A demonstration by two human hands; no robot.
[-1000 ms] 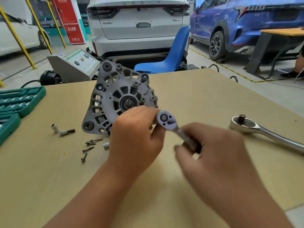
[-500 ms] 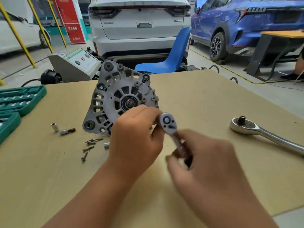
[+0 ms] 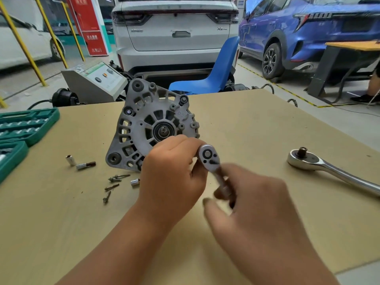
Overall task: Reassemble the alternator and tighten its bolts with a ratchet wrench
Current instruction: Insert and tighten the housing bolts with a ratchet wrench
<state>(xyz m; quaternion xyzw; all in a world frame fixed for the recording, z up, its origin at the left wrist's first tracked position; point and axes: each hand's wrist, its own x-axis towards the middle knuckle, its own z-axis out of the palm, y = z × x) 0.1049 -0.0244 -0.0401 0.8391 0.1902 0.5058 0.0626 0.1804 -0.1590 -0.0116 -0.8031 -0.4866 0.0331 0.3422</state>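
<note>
The grey alternator [image 3: 144,122] stands on edge on the tan table [image 3: 257,128], its bearing facing me. My left hand [image 3: 170,171] is curled at the alternator's lower right corner, fingers around the head end of a small ratchet wrench [image 3: 208,157]. My right hand [image 3: 253,210], blurred, grips the wrench's handle just below the head. What sits under the wrench head is hidden by my left hand. Several loose bolts [image 3: 114,182] lie on the table left of my left hand.
A large chrome ratchet [image 3: 320,167] lies at the right. Two small sockets [image 3: 71,160] and a bit lie left of the alternator, another socket [image 3: 135,182] by the bolts. Green socket cases [image 3: 24,126] sit at the left edge. A blue chair [image 3: 216,75] and cars stand beyond.
My right hand has swung the small wrench's handle toward me and leftward, so the handle now points more downward. My left hand and the alternator have stayed in place.
</note>
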